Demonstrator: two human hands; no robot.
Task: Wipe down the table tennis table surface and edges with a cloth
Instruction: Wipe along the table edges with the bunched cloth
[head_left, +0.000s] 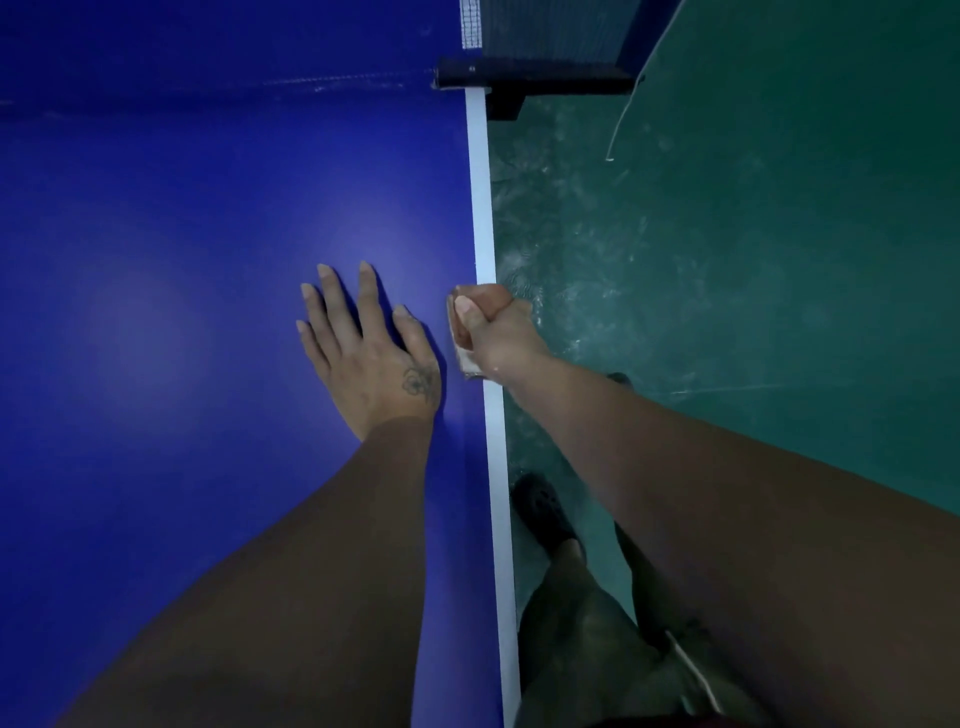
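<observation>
left hand (366, 353) flat, fingers fanned toward 12 o'clock, right hand (488, 327) at its 3 o'clock, fisted round the cloth (466, 361)

Indoor sports/rec hall. Evidence: blue table tennis table (156, 234) w/ white sideline (480, 208), net (545, 31) on black clamp bracket (535, 83), scuffed green court-type floor (753, 286).

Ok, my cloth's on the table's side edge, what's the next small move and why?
Probably slide the right hand, gripping the cloth, forward along the white edge toward the net clamp; that stretch lies ahead, and the left hand braces flat on the table.
</observation>
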